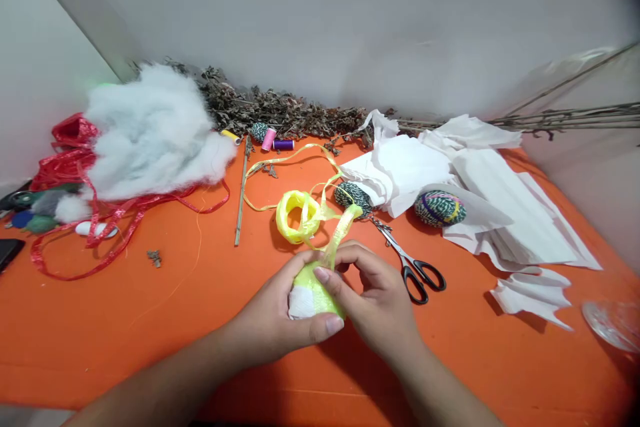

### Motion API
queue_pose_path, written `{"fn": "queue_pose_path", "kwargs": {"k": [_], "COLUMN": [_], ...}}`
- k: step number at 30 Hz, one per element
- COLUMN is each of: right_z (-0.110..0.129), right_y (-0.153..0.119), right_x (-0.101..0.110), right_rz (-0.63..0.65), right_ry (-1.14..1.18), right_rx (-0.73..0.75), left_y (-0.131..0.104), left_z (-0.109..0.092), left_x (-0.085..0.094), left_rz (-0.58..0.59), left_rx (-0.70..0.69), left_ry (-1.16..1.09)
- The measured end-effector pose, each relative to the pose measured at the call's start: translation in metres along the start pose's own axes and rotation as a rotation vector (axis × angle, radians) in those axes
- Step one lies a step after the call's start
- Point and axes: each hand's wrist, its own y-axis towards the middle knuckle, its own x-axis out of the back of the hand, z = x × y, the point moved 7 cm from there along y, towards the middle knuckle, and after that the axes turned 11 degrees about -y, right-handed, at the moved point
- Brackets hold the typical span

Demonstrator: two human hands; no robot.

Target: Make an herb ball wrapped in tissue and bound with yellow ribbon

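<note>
My left hand (280,310) is closed around a white wad (301,303) partly wrapped in yellow plastic ribbon (345,227). Against the wad's upper right side, my right hand (377,293) pinches the ribbon between thumb and fingers. From there the ribbon rises and loops back toward a yellow ribbon roll (285,217) lying just beyond my hands. The underside of the wad is hidden by my palm and fingers. Black-handled scissors (413,267) lie to the right of my right hand, blades pointing away.
White fluffy stuffing (150,137) and red ribbon (125,247) lie at left. Dried twigs (280,110) line the wall. Thread spools (269,139), a thin stick (242,197), a wound yarn ball (440,207) and white paper sheets (515,207) lie on the orange cloth (150,347).
</note>
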Motion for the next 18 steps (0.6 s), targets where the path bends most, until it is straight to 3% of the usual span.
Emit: {"fn": "queue_pose_path", "kwargs": {"k": [6, 10, 18], "right_z": [-0.014, -0.022, -0.025], "right_y": [-0.002, -0.001, 0.003], "right_x": [-0.005, -0.005, -0.003], "right_rz": [0.091, 0.116, 0.144], "right_ry": [0.218, 0.380, 0.542], "right_rx": [-0.200, -0.321, -0.370], "left_y": [-0.003, -0.005, -0.007], "left_z": [0.003, 0.008, -0.002], "left_x": [-0.002, 0.005, 0.008], "left_rz": [0.046, -0.016, -0.023], "left_rx": [-0.035, 0.002, -0.079], "left_ry": [0.074, 0.174, 0.326]}}
